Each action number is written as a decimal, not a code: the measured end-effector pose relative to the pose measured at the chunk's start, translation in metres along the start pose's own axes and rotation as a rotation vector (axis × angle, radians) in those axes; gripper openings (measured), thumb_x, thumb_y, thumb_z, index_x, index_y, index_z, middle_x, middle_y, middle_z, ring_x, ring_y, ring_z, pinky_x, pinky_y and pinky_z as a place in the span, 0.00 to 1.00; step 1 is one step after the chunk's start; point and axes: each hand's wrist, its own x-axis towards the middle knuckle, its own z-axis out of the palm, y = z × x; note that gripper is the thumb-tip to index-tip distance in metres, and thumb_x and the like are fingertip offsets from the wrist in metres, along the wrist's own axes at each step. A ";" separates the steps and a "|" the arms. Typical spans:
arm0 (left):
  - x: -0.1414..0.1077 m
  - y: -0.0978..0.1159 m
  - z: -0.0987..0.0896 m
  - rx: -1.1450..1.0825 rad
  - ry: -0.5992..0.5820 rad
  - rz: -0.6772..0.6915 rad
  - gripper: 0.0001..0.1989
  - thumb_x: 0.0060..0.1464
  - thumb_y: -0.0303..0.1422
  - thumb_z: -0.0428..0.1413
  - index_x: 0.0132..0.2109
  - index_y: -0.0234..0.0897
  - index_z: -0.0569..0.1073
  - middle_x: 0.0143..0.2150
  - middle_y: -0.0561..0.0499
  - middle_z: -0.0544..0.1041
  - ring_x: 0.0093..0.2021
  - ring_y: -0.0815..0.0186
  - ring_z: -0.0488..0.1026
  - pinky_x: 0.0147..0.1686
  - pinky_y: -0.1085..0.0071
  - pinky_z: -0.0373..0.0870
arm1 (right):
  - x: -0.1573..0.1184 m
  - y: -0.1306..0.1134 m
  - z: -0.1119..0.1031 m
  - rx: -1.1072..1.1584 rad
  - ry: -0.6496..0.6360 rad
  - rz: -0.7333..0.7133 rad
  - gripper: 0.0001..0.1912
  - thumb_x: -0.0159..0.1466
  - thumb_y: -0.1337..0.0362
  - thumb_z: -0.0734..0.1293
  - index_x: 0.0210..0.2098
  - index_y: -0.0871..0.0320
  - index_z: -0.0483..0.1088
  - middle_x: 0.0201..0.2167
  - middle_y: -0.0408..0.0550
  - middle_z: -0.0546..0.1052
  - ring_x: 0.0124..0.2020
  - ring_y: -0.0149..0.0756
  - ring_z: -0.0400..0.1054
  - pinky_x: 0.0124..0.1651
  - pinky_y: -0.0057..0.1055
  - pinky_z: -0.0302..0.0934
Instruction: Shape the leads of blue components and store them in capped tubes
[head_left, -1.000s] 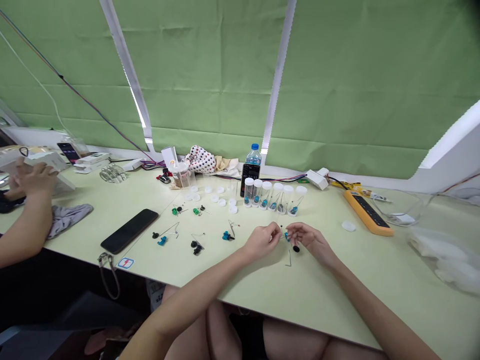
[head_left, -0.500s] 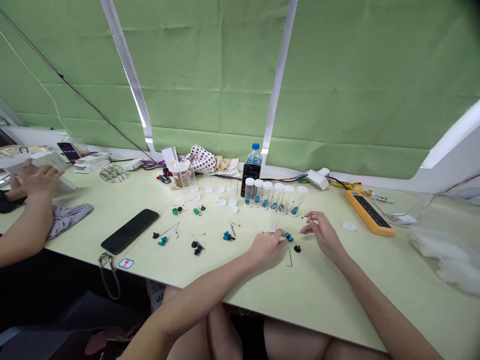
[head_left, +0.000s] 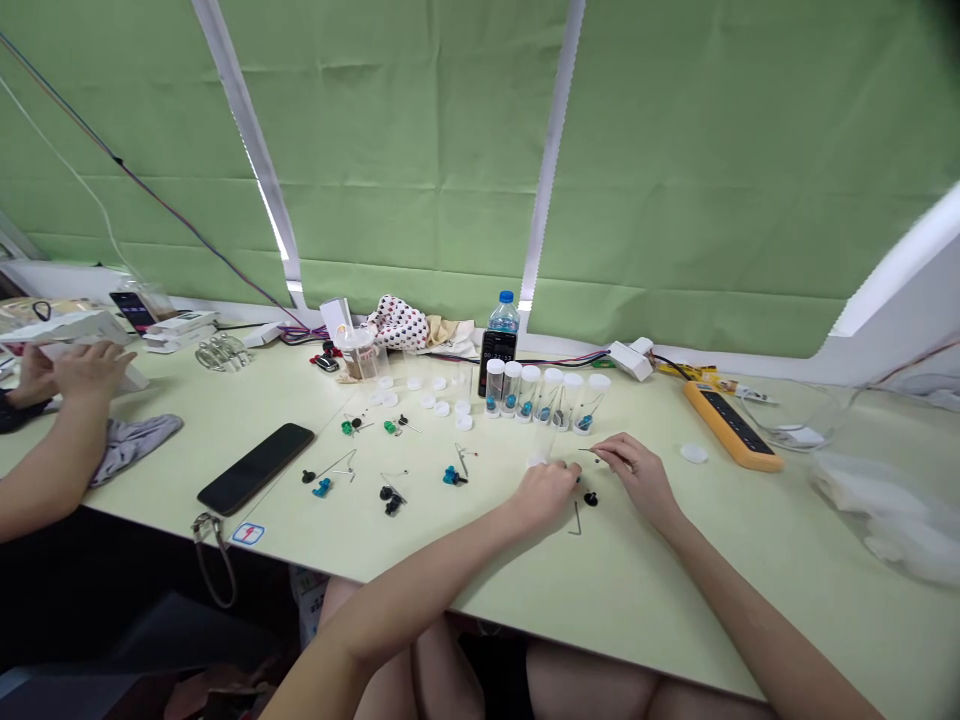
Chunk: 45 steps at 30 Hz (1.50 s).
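Observation:
My left hand (head_left: 546, 497) is closed at the table, its fingertips on a small blue part (head_left: 577, 480) that they mostly hide. Just behind that hand is a clear tube (head_left: 541, 445). My right hand (head_left: 637, 478) pinches a thin metal rod (head_left: 587, 450) that points left, toward the left hand. Between and below the hands lie a small black knob-like piece (head_left: 591, 498) and an L-shaped hex key (head_left: 576, 520). Several capped clear tubes (head_left: 529, 392) with blue parts and metal pieces inside stand upright in a row behind.
Loose sets of green parts (head_left: 391, 427), black parts (head_left: 391, 500) and blue parts (head_left: 452, 476) lie to the left, before white caps (head_left: 442, 408). A black phone (head_left: 256, 467) lies further left. An orange power strip (head_left: 731, 425) is at right. Another person's hands (head_left: 90, 370) hold a white box.
My right hand has moved slightly left and now pinches the thin rod level. My left fingers have come over the blue part, covering most of it. The view has shifted slightly.

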 end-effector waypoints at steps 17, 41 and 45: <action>-0.019 -0.013 -0.036 -1.809 -0.169 0.027 0.23 0.40 0.34 0.64 0.44 0.30 0.70 0.44 0.39 0.74 0.43 0.60 0.74 0.52 0.59 0.63 | -0.004 -0.016 -0.005 0.148 0.132 0.031 0.10 0.62 0.56 0.62 0.32 0.55 0.71 0.27 0.45 0.72 0.23 0.32 0.61 0.28 0.30 0.59; -0.017 -0.013 -0.020 -1.584 -0.119 -0.022 0.24 0.43 0.44 0.61 0.42 0.29 0.75 0.38 0.41 0.76 0.39 0.59 0.75 0.48 0.59 0.66 | -0.007 -0.022 -0.024 -0.078 -0.041 -0.320 0.12 0.65 0.63 0.58 0.35 0.51 0.73 0.33 0.50 0.73 0.34 0.37 0.69 0.35 0.33 0.63; -0.017 -0.013 -0.018 -1.585 -0.125 -0.004 0.23 0.44 0.43 0.60 0.42 0.28 0.74 0.38 0.41 0.76 0.39 0.58 0.75 0.48 0.58 0.66 | -0.007 -0.023 -0.023 -0.088 -0.063 -0.320 0.12 0.65 0.61 0.58 0.35 0.50 0.73 0.33 0.50 0.74 0.33 0.37 0.69 0.34 0.32 0.63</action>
